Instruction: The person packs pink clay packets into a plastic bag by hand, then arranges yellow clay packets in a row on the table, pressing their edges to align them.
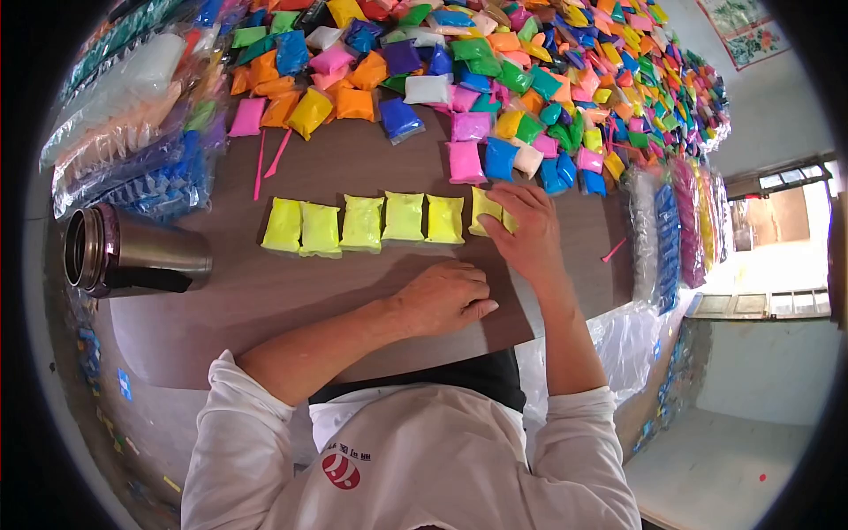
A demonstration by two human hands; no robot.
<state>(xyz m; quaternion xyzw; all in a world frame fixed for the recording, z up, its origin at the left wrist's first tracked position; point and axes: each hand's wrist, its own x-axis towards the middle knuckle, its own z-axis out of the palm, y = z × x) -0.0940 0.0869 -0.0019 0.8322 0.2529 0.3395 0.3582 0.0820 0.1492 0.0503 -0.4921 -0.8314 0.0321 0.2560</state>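
Observation:
Small, pale yellow clear-wrapped packets [360, 223] lie in a row across the brown table [353, 287]. At the row's right end, my right hand [528, 231] is closed over a yellow packet [484, 210], its thumb at the near side and its fingers over the far part. Another strip of yellow shows beneath that palm, mostly covered by the fingers. Nearer my body, my left hand [444, 296] rests palm down below the row. Its fingers are curled in, the thumb points right, and nothing shows in its grip.
A large heap of mixed-colour packets [530, 79] covers the table's far side. Stacked plastic-wrapped bundles [132, 132] stand left, with more bundles [667, 238] right. A steel flask [141, 252] lies at the left edge. Thin pink sticks [277, 154] lie behind the row.

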